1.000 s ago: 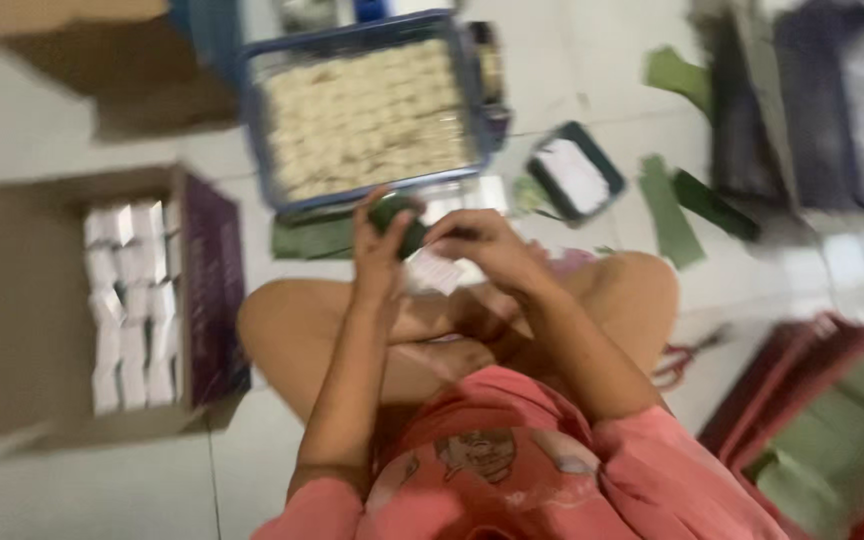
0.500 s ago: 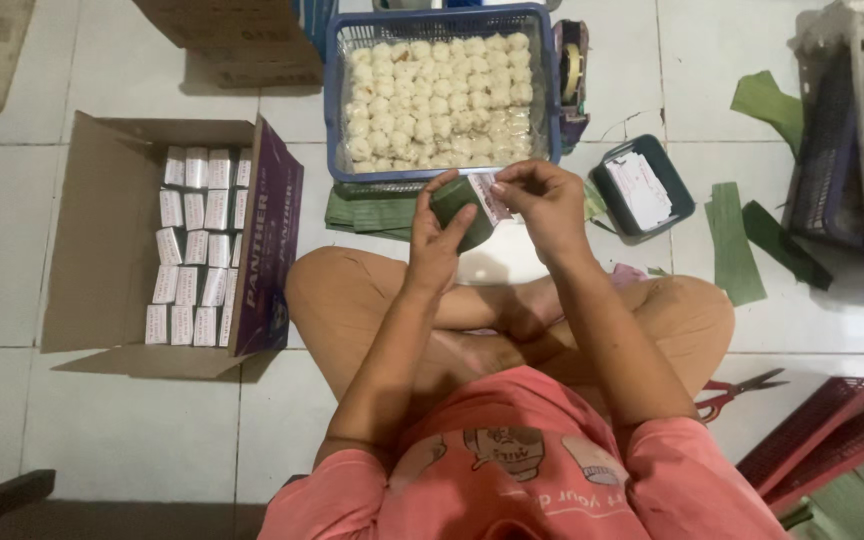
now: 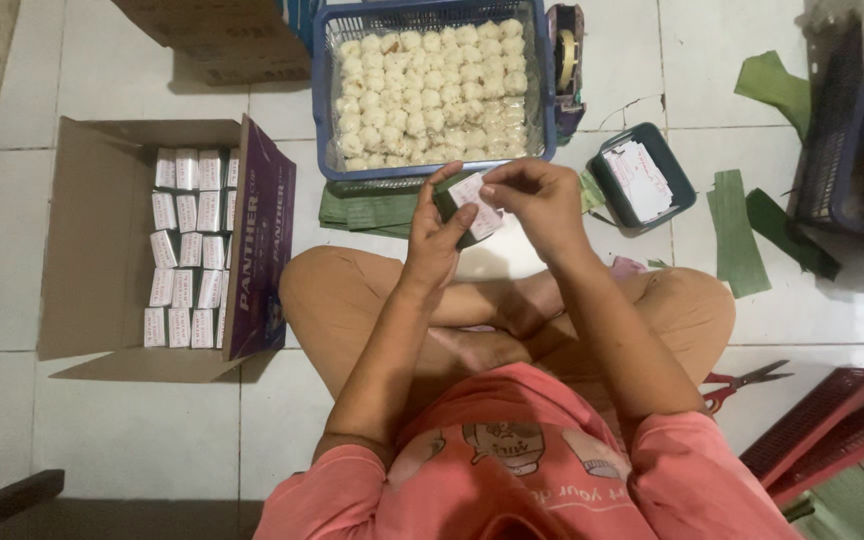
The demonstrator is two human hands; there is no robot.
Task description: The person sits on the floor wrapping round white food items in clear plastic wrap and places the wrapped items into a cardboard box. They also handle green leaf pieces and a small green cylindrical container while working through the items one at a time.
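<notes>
A small leaf-wrapped parcel (image 3: 457, 212) is sitting between both hands, held up in front of the person's crossed legs and just short of the blue basket (image 3: 320, 90). A white paper label (image 3: 476, 203) is lying across its near face, with its long side running slantwise from upper left to lower right. The left hand (image 3: 435, 240) is cupping the parcel from below and from the left, thumb and fingers closed around it. The right hand (image 3: 537, 200) is coming in from the right, its fingertips (image 3: 492, 187) pinching the label's upper edge and pressing it against the green wrap. So the two hands are meeting on the one parcel, the left gripping, the right working on the label; neither is empty.

Just beyond them the basket is holding rows of pale round snacks (image 3: 432, 85). A stack of cut green leaf strips (image 3: 367, 212) is lying under the basket's near edge. To the right a small dark tray (image 3: 687, 180) is holding more labels, nearer the right hand. Well to the left, a cardboard box (image 3: 92, 240) is holding rows of finished labelled parcels. Scissors (image 3: 742, 383) are lying beside the right knee.
</notes>
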